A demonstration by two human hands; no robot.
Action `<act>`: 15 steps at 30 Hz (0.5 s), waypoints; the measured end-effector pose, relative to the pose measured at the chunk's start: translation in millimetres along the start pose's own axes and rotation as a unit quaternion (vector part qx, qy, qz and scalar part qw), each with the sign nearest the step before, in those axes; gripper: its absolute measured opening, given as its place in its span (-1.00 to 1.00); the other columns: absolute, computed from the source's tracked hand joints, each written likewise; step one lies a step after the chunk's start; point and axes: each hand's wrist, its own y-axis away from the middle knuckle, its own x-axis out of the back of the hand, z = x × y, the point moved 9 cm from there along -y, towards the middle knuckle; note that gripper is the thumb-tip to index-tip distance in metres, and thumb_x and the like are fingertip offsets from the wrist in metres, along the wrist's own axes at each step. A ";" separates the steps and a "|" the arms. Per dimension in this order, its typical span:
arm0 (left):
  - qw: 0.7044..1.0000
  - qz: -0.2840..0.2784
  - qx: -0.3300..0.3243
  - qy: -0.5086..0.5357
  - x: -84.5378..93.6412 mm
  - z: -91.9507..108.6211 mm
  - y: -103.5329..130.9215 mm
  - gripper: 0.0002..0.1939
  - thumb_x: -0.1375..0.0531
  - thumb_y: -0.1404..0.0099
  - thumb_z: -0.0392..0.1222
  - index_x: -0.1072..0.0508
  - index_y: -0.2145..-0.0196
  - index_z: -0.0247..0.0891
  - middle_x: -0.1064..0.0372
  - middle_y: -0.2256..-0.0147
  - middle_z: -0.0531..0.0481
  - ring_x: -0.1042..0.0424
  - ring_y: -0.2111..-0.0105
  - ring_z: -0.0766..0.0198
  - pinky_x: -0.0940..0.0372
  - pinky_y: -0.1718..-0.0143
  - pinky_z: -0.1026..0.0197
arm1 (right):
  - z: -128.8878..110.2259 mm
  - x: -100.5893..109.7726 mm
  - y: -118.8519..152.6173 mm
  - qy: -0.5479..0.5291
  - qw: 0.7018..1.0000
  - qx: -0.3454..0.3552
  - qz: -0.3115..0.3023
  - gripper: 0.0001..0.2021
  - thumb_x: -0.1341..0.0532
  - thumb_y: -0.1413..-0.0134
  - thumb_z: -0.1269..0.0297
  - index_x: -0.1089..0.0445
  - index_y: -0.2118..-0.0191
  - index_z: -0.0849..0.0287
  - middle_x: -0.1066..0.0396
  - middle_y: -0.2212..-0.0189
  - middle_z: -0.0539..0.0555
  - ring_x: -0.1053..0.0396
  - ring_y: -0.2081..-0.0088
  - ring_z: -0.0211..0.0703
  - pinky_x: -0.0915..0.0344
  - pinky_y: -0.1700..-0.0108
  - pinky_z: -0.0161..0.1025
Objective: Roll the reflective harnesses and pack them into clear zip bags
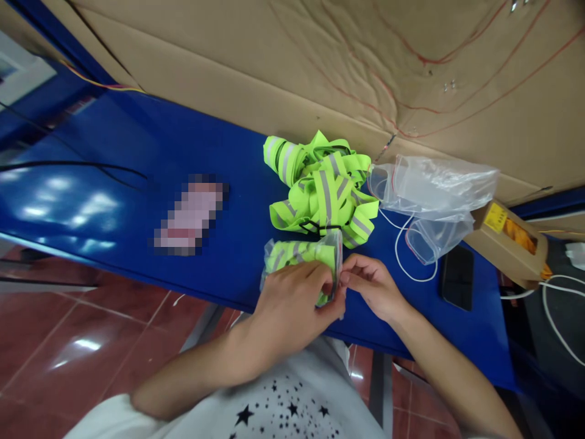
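A clear zip bag with a folded yellow-green reflective strap inside lies at the table's front edge. My left hand is closed on the bag near its open-side edge, its fingers bent over the plastic. At the same edge, the thumb and index finger of my right hand pinch the rim of the bag. Right behind the bag is a heap of yellow-green straps with grey reflective stripes and a black buckle.
Clear plastic bags and a white cable are right of the straps. Further right are a black phone and an open cardboard box. A blurred pink object lies left on the blue table. Cardboard stands behind.
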 end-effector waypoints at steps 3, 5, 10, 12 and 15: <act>1.000 -0.024 -0.010 -0.012 -4.8 2.4 2.4 -0.82 -0.17 -0.37 -0.22 -0.36 0.42 -0.22 -0.43 0.45 0.05 -0.41 0.46 0.25 -0.18 0.44 0.17 | -7.4 0.2 1.9 0.067 0.997 0.034 0.017 -0.75 -0.44 -0.10 0.11 -0.46 0.36 0.17 -0.51 0.52 -0.01 -0.44 0.51 -0.29 -0.36 0.44 -0.36; 0.999 -0.016 -0.019 -0.031 -4.2 5.7 4.4 -0.84 -0.15 -0.35 -0.23 -0.36 0.42 -0.22 -0.42 0.45 0.04 -0.40 0.47 0.23 -0.21 0.43 0.16 | -9.5 -4.7 4.7 0.096 0.994 0.051 0.008 -0.78 -0.42 -0.12 0.15 -0.45 0.36 0.16 -0.51 0.49 -0.02 -0.42 0.50 -0.31 -0.33 0.42 -0.36; 0.996 0.001 -0.067 -0.065 3.4 21.7 6.0 -0.86 -0.12 -0.26 -0.34 -0.33 0.45 -0.20 -0.38 0.49 0.04 -0.34 0.50 0.25 -0.23 0.46 0.15 | -21.9 -10.0 19.1 0.172 0.975 0.130 0.046 -0.85 -0.34 -0.14 0.28 -0.39 0.39 0.12 -0.41 0.51 -0.06 -0.34 0.49 -0.31 -0.29 0.40 -0.34; 0.996 0.053 -0.070 -0.029 23.0 22.6 5.2 -0.81 -0.10 -0.24 -0.38 -0.27 0.50 -0.19 -0.31 0.54 0.07 -0.29 0.53 0.28 -0.20 0.47 0.16 | -32.2 5.0 26.8 0.179 0.961 0.162 0.131 -0.81 -0.30 -0.18 0.29 -0.33 0.44 0.12 -0.32 0.54 -0.08 -0.25 0.51 -0.33 -0.21 0.44 -0.36; 0.985 0.120 -0.037 0.115 56.2 9.1 6.1 -0.77 -0.09 -0.33 -0.38 -0.26 0.48 -0.19 -0.28 0.54 0.10 -0.26 0.53 0.33 -0.20 0.47 0.18 | -31.0 21.9 25.4 0.109 0.971 0.134 0.167 -0.76 -0.26 -0.23 0.15 -0.31 0.43 0.09 -0.29 0.56 -0.07 -0.25 0.54 -0.29 -0.25 0.47 -0.33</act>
